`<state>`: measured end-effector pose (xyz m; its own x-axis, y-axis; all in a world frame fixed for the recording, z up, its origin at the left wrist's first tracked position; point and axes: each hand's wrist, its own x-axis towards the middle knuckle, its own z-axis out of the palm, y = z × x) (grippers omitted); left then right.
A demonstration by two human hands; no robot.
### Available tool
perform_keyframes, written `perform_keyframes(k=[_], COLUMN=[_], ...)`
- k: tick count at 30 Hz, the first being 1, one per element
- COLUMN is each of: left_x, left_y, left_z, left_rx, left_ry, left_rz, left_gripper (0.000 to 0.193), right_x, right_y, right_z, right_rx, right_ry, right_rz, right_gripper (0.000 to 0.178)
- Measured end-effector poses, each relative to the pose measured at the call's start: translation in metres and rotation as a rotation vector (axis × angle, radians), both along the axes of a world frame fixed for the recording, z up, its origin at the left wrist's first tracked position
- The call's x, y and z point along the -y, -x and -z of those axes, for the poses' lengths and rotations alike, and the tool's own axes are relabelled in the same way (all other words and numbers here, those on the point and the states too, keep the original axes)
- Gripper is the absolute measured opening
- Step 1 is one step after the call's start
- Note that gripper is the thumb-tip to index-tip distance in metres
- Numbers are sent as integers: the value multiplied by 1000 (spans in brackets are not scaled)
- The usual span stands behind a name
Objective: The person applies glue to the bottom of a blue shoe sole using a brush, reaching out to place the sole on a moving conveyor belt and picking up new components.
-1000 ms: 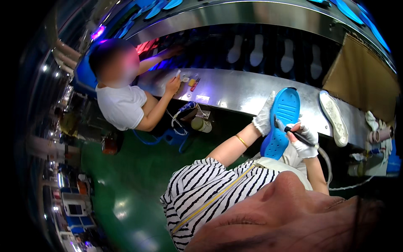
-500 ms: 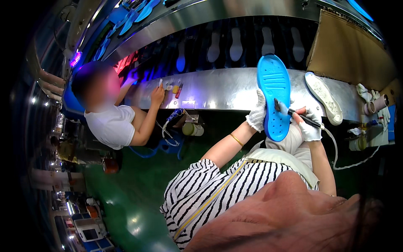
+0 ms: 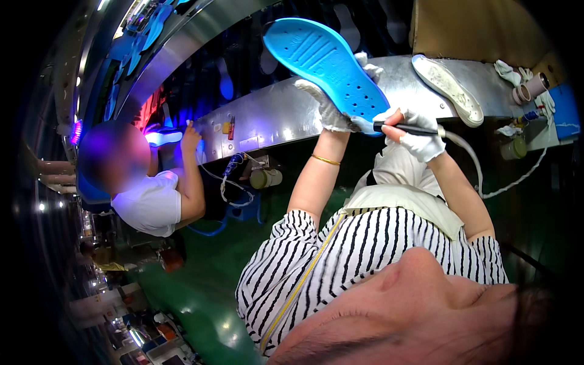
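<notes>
In my left hand [image 3: 327, 108], gloved, is a blue shoe sole [image 3: 325, 61], gripped from beneath near its lower half. The sole's ribbed and perforated face is towards me, its far end leaning left over the bench edge. A brush with a black handle [image 3: 413, 129] is pinched in my right hand [image 3: 423, 137], whose glove leaves some fingertips bare. The brush's tip is at the near end of the sole; its bristles are hard to make out. A white tube [image 3: 465, 146] runs from the handle's back end.
A white sole [image 3: 447, 88] lies on the metal bench [image 3: 267, 125] to the right, by a cardboard sheet [image 3: 480, 30]. Dark conveyor trays carry several insole shapes beyond. Cups [image 3: 535, 85] stand far right. At left a co-worker [image 3: 152, 201] handles a brightly lit sole [image 3: 163, 137].
My left hand has moved up and left, tilting the blue sole leftward. The brush has gone from the sole's middle to its near end. My view has shifted too.
</notes>
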<state>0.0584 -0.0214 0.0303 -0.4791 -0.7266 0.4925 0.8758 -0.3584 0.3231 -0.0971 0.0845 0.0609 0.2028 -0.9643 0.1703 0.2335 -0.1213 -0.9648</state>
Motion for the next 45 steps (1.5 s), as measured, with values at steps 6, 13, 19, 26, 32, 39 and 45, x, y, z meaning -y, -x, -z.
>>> perform_keyframes(k=[6, 13, 19, 26, 32, 39, 45], left_x=[4, 14, 22, 27, 33, 23, 32], left_y=[-6, -20, -19, -14, -8, -3, -21], left_z=[-7, -19, -30, -41, -44, -60, -59], left_rx=[33, 661, 843, 1222, 1275, 1379, 1259], left_ry=[-5, 306, 249, 101, -19, -2, -73], left_rz=[-24, -191, -59, -72, -59, -131, -111], left_gripper=[108, 117, 88, 68, 70, 71, 63], right_x=[12, 21, 18, 24, 29, 35, 38], right_y=[8, 27, 21, 18, 17, 32, 37], right_z=[2, 3, -7, -8, -3, -18, -18], right_rx=[-17, -199, -102, -422, -421, -168, -649], right_ry=[-15, -251, -90, -61, 308, 71, 331], right_rz=[103, -159, -95, -190, -73, -141, -126], right_gripper=[10, 13, 13, 12, 9, 11, 11])
